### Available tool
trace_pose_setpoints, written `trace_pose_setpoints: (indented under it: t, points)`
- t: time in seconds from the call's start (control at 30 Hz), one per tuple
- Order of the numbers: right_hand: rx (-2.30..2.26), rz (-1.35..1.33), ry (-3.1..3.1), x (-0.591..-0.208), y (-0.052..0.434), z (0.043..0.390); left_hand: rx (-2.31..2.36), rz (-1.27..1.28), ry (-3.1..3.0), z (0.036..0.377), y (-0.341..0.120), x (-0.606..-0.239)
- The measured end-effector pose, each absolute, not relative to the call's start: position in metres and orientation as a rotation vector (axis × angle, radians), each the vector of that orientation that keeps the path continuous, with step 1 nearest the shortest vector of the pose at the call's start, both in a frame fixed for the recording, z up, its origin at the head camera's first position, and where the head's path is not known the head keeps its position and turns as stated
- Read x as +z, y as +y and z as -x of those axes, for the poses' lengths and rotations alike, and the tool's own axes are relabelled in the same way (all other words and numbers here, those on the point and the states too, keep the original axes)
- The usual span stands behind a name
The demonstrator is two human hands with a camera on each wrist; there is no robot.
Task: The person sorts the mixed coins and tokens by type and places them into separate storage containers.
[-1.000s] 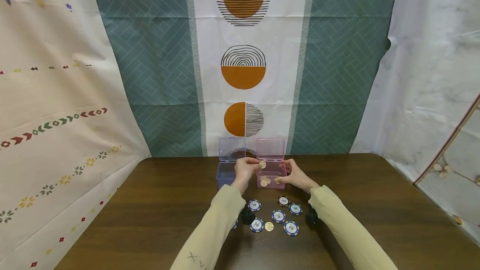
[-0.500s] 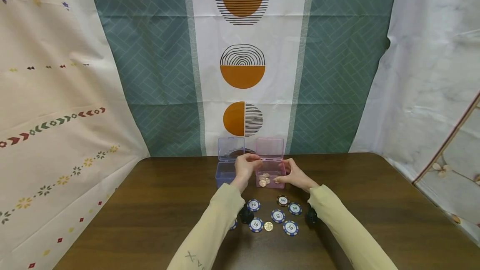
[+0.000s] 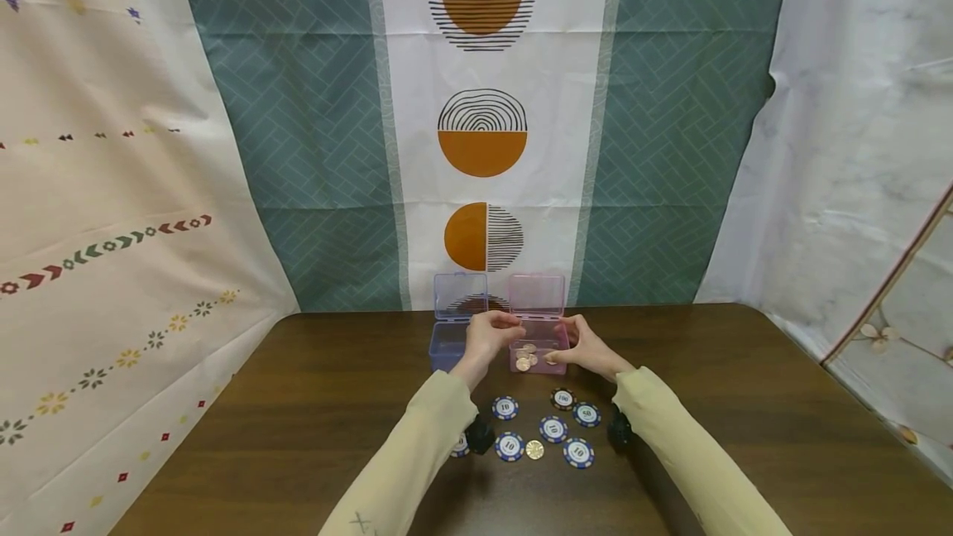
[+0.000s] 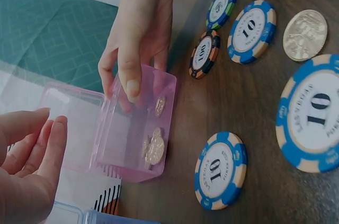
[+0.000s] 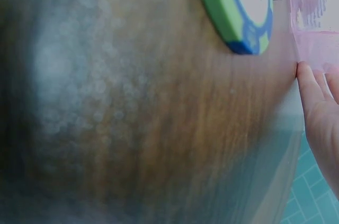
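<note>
A see-through pink box stands with its hinged lid raised at the back of the table. Several gold coins lie inside it. My right hand holds the box at its right end, the thumb over the inside and the other fingers round the outer wall. At the box's left side hovers my left hand, thumb and fingertips close together with nothing between them; in the left wrist view its fingers overlap the pink lid. A second box, blue and see-through with its lid up, stands just left, partly behind my left hand.
In front of the boxes lie several poker chips, among them a blue-edged 10 chip, a black-and-orange 100 chip and a blue-and-green chip. One gold coin lies among them on the brown wooden table. Patterned cloth hangs behind.
The gold coin that my left hand pinched over the pink box has left its fingers, and more coins show inside. The left forearm has shifted slightly left. My right hand stays put.
</note>
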State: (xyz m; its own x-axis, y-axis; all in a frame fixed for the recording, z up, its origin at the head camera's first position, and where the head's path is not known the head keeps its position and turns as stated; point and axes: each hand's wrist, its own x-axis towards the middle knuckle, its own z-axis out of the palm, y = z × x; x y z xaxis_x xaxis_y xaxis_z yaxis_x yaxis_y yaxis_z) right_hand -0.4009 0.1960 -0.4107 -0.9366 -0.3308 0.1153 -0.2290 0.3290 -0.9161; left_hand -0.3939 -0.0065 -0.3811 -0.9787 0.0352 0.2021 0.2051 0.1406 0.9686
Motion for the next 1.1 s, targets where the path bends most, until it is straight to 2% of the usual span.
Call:
trace_pose_setpoints:
  t: [0.1,0.33,0.57,0.73,0.93,1.1]
  points:
    - [-1.679,0.516,2.497,-0.411,0.196,0.401,-1.977,0.264,-2.282,0.391,-0.009,-0.382]
    - [-1.684,0.53,2.551,-0.439,0.203,0.423,-1.919,0.303,-2.349,0.384,-0.015,-0.387]
    - [-1.684,0.564,2.552,-0.439,0.202,0.423,-1.831,0.344,-2.479,0.382,-0.021,-0.394]
    - [-1.678,0.553,2.548,-0.438,0.201,0.422,-1.821,0.54,-2.519,0.381,-0.023,-0.398]
    - [-1.656,0.533,2.554,-0.437,0.202,0.419,-1.441,0.877,-2.707,0.376,-0.022,-0.404]
    - [-1.672,0.55,2.55,-0.437,0.201,0.42,-1.352,0.956,-2.789,0.372,-0.021,-0.405]
